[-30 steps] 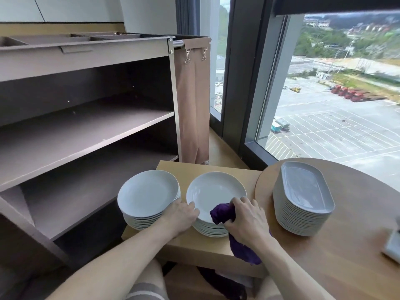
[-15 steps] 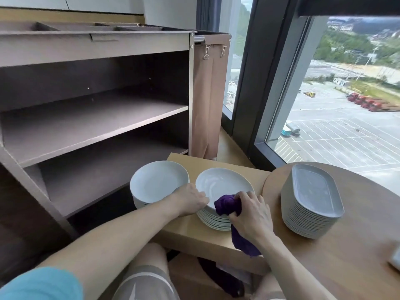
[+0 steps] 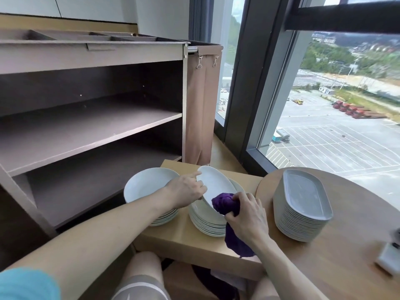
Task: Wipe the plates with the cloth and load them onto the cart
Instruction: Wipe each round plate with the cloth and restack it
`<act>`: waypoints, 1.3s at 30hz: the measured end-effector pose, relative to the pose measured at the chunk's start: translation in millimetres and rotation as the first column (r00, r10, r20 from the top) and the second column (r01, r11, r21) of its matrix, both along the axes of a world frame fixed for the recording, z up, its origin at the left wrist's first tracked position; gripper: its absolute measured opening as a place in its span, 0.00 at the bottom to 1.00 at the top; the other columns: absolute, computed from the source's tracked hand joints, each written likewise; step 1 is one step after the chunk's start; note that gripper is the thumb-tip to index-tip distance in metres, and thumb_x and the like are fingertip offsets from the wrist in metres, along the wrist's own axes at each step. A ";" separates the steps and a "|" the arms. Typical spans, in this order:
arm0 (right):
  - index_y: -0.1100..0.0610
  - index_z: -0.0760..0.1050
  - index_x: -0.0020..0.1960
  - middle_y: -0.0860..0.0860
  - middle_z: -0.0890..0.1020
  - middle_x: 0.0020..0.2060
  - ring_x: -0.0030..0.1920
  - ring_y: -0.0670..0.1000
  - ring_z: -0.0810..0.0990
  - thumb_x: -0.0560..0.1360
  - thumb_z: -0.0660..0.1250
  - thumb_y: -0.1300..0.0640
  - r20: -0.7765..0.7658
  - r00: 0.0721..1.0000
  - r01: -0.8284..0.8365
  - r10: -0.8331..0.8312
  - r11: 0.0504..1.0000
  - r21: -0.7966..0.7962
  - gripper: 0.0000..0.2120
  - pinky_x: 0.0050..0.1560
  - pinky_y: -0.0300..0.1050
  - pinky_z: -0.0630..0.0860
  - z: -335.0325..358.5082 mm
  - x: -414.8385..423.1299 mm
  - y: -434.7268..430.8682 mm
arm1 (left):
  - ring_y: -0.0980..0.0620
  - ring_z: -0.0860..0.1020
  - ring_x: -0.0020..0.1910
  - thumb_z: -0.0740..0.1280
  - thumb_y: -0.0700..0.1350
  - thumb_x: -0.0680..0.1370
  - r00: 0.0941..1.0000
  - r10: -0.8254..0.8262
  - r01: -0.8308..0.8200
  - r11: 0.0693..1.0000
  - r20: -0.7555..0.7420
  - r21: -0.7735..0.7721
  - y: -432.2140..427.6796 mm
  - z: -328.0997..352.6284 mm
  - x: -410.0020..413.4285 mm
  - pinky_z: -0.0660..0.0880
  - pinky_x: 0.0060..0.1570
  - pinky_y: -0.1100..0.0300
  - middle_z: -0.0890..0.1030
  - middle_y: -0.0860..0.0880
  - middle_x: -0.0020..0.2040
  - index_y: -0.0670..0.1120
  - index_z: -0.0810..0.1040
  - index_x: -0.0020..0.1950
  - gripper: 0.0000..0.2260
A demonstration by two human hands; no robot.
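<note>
Tilting off its stack (image 3: 205,224), the top plate (image 3: 216,182) was pinched at the rim by the left hand (image 3: 186,189); the right hand (image 3: 246,215), clenching the purple cloth (image 3: 225,202), could have knocked it loose

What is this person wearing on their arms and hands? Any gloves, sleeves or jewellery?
The left hand and right hand are bare: no gloves, rings or watch show. The left arm is uncovered up to a light blue short sleeve. No sleeve shows on the right arm.
</note>
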State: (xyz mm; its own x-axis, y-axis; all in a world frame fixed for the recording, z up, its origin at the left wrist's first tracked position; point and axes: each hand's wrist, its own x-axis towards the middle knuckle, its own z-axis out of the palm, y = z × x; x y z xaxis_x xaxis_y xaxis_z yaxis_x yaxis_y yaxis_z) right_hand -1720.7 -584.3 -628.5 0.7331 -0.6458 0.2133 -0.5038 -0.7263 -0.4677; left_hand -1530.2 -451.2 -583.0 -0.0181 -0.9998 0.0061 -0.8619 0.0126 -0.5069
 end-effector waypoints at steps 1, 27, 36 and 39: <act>0.46 0.72 0.59 0.46 0.77 0.57 0.54 0.50 0.70 0.71 0.69 0.52 0.010 1.000 0.002 -0.002 1.000 0.018 0.17 0.57 0.50 0.72 -0.1 0.5 1.3 | 0.52 0.80 0.34 0.69 0.38 0.76 0.999 -0.022 0.023 1.000 0.042 -0.021 0.4 4.0 -0.6 0.69 0.73 0.54 0.79 0.52 0.34 0.49 0.79 0.42 0.06; 0.52 0.73 0.63 0.52 0.78 0.57 0.55 0.54 0.72 0.71 0.73 0.55 0.122 0.992 -0.004 0.000 1.000 0.031 0.21 0.57 0.52 0.72 -1.9 36.7 5.8 | 0.48 0.76 0.25 0.79 0.42 0.69 0.909 0.416 -0.384 0.860 0.029 -0.336 142.5 1.5 48.6 0.76 0.66 0.46 0.76 0.50 0.28 0.45 0.81 0.38 0.08; 0.50 0.74 0.60 0.49 0.76 0.56 0.57 0.53 0.71 0.70 0.73 0.55 0.076 0.996 -0.050 0.048 0.998 0.029 0.20 0.56 0.51 0.72 -19.7 37.5 15.1 | 0.46 0.77 0.25 0.78 0.46 0.72 0.873 0.482 -0.477 0.807 -0.080 -0.348 163.2 -38.4 48.4 0.74 0.67 0.40 0.79 0.47 0.29 0.42 0.82 0.37 0.10; 0.50 0.74 0.61 0.49 0.76 0.56 0.56 0.52 0.72 0.70 0.73 0.55 0.062 0.997 -0.053 0.051 0.998 0.027 0.20 0.55 0.51 0.73 -24.4 37.6 12.8 | 0.47 0.81 0.30 0.74 0.49 0.77 0.851 0.516 -0.518 0.799 -0.096 -0.304 160.7 -46.7 50.7 0.70 0.71 0.41 0.83 0.47 0.33 0.43 0.84 0.42 0.09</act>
State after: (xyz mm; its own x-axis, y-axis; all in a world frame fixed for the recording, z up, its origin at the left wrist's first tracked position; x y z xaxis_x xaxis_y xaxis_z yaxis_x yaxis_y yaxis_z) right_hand -1683.1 -571.6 -652.9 0.7519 -0.6136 0.2409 -0.4355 -0.7368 -0.5172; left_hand -1479.6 -290.5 -629.7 0.5023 -0.8066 0.3115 -0.6996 -0.5909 -0.4017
